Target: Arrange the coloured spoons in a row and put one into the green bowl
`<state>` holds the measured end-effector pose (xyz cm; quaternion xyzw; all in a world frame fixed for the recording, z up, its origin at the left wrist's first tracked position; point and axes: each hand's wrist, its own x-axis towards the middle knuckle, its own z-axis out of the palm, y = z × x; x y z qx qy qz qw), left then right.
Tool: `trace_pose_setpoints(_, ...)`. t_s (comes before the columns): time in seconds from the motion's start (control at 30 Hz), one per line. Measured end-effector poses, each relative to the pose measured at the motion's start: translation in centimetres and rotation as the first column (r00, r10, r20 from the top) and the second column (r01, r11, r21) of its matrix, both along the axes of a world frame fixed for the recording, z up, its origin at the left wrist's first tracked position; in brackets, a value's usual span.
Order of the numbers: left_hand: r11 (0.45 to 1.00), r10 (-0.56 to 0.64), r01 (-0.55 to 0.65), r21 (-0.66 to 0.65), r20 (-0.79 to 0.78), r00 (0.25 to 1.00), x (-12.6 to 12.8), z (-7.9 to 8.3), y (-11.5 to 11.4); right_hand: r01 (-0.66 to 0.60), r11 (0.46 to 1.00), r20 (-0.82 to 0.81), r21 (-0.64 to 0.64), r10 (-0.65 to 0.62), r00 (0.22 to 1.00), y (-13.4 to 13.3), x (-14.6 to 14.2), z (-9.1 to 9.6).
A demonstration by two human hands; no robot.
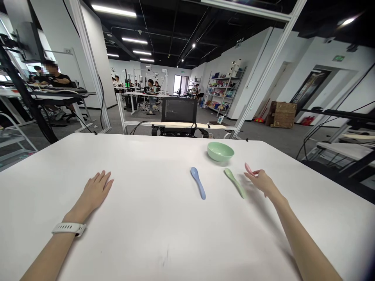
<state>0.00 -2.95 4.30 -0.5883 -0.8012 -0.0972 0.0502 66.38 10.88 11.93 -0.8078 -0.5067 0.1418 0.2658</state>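
Observation:
My right hand (261,182) is closed on a pink spoon (248,169), held a little above the table; its bowl end points up and away, and the fingers hide the handle. Just left of that hand, a green spoon (234,182) lies slantwise on the white table (140,218). A blue spoon (198,182) rests further left, roughly parallel to it. Behind the spoons stands a light green bowl (220,152), upright near the far edge. Over on the left, my left hand (95,190) lies flat on the tabletop, fingers stretched out, holding nothing.
Metal frame posts (88,58) rise beyond the table's far edge. A black mesh chair (179,111) stands behind that edge. Further back are a shelf rack (224,89), wooden boxes (283,114) and several people at desks.

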Motion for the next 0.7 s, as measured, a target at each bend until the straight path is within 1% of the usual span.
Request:
trace_pose_setpoints(0.17, 1.000, -0.004, 0.004, -0.015, -0.006, 1.000, -0.1, 0.1, 0.0, 0.033, 0.998, 0.105, 0.058, -0.039, 0.994, 1.4, 4.1, -1.9)
trace_pose_setpoints(0.3, 0.999, -0.005, 0.004, -0.040, -0.006, 1.000, 0.1, 0.5, 0.0, 0.059, 0.997, 0.102, 0.052, -0.064, 0.993, 1.9, 6.2, -3.2)
trace_pose_setpoints(0.5, 0.999, 0.006, -0.007, -0.043, -0.013, 1.000, 0.2, 0.5, 0.0, 0.070, 0.996, 0.039, 0.054, -0.072, 0.997, 2.5, 7.1, -4.1)
trace_pose_setpoints(0.6, 1.000, 0.002, -0.002, -0.026, -0.024, 1.000, 0.0, 0.3, 0.0, 0.066, 0.996, -0.003, 0.053, -0.066, 0.998, 2.5, 7.3, -4.0)
trace_pose_setpoints(0.7, 1.000, 0.004, -0.004, -0.022, -0.015, 1.000, -0.2, 0.1, 0.1, 0.066, 0.998, -0.026, 0.023, -0.065, 0.998, 2.2, 7.5, -3.6)
